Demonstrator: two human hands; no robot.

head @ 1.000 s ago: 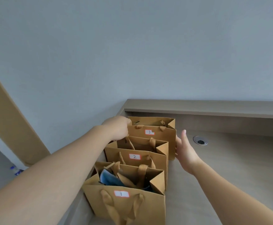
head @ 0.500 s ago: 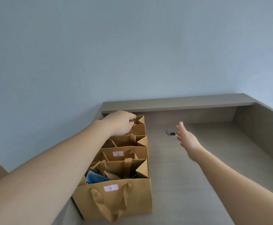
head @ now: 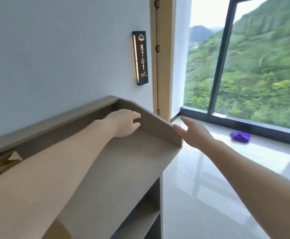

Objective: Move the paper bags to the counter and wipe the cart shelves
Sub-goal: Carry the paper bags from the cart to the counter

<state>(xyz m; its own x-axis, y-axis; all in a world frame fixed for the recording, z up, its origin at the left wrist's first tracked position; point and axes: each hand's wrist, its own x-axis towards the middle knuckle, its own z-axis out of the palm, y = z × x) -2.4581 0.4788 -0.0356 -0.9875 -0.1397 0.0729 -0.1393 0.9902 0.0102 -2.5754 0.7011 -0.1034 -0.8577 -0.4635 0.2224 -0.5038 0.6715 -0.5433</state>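
Note:
Brown paper bags [head: 2,163] show only at the far left edge of the grey counter [head: 123,163], mostly hidden behind my left forearm; another brown corner [head: 59,230] peeks out below that arm. My left hand [head: 125,122] hovers over the counter's right end with fingers loosely curled and nothing in it. My right hand [head: 195,133] reaches out past the counter's raised right side wall [head: 159,128], fingers straight and empty. A purple cloth [head: 240,137] lies crumpled on the floor by the window.
The counter has a raised back ledge and open shelves [head: 140,219] underneath. A room sign 8701 [head: 140,58] hangs on the wall beside a wooden door frame. Glossy floor tiles [head: 201,195] run to a large window [head: 254,66].
The view has swung right, away from the row of bags to the counter's right end and window. My left hand left the bag it touched; both hands now float empty.

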